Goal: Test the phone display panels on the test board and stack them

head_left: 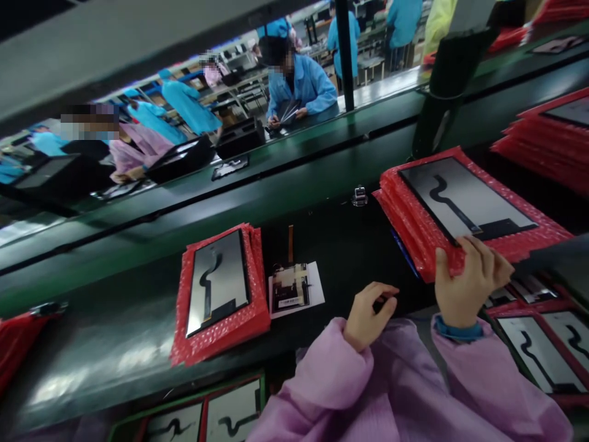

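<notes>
My right hand [473, 282] is at the near edge of an LCD screen panel [483, 190], its fingertips at the corner and its thumb spread on the wrap. Whether it grips the panel is not clear. The panel has a curved dark flex cable and lies atop a stack of red bubble-wrap sheets [409, 227]. My left hand [370, 313] hovers near my body, loosely curled, with a gap between thumb and fingers and nothing visible in it. To its left lies a small circuit board [289, 288] on white paper. Another screen panel [218, 279] rests on a second red stack [253, 307].
A metal clip [359, 196] sits on the dark bench. Below its edge are trays of panels, left [232, 417] and right [529, 350]. More red wrap [547, 144] is piled at right. A dark green post [448, 92] rises behind. Co-workers sit across the line.
</notes>
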The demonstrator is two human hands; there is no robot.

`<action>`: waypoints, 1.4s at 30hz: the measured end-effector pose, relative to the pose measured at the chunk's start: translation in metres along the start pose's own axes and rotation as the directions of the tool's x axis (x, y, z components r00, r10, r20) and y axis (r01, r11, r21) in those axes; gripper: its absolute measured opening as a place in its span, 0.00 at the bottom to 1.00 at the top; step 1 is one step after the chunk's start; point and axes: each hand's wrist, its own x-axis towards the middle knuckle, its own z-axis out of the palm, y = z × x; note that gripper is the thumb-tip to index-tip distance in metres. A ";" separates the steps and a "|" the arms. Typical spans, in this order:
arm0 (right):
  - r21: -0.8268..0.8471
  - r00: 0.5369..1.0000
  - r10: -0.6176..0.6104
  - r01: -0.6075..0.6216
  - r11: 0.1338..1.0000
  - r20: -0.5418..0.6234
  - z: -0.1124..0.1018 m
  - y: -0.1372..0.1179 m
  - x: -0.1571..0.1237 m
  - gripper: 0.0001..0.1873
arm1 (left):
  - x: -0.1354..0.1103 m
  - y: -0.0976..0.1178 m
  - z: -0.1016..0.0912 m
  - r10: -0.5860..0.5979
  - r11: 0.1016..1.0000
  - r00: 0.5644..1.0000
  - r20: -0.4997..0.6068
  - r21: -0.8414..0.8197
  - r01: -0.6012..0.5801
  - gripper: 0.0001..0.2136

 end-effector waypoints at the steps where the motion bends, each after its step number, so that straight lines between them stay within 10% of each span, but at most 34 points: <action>1: 0.012 1.000 -0.010 0.010 1.000 -0.009 -0.002 0.005 0.002 0.18 | 0.005 0.003 0.002 0.009 1.000 1.000 0.014 -0.018 -0.009 0.09; 9: 0.133 0.999 -0.046 0.048 0.990 -0.018 -0.009 0.021 0.018 0.14 | 0.034 0.020 0.009 -0.077 0.973 0.996 0.052 -0.214 0.086 0.08; 15: 0.113 0.987 -0.141 0.131 0.985 0.080 -0.016 -0.001 0.014 0.16 | 0.079 0.041 0.028 -0.304 0.676 0.929 0.211 -0.639 0.367 0.21; 20: 0.215 0.932 -0.241 0.185 0.959 0.273 -0.024 -0.023 -0.002 0.12 | 0.114 0.051 0.030 -0.300 0.625 0.947 0.115 -0.727 0.286 0.16; 28: 0.157 0.946 -0.313 0.324 0.933 -0.087 -0.037 -0.015 -0.028 0.21 | 0.071 0.052 -0.014 -0.261 0.649 0.963 -0.069 -0.751 0.122 0.22; 33: 0.510 0.980 -0.009 -0.094 0.855 0.197 -0.038 -0.028 -0.032 0.35 | 0.033 0.031 -0.058 -0.397 0.666 0.892 -0.217 -0.737 0.117 0.26; 37: 0.581 0.695 0.086 -0.656 0.481 0.714 -0.023 -0.030 -0.031 0.34 | 0.008 0.005 -0.073 -0.469 0.669 0.848 -0.248 -0.727 0.158 0.26; 42: 0.341 0.396 0.107 -0.876 0.341 0.912 -0.004 -0.021 -0.033 0.37 | -0.007 -0.021 -0.071 -0.543 0.632 0.817 -0.197 -0.736 0.242 0.27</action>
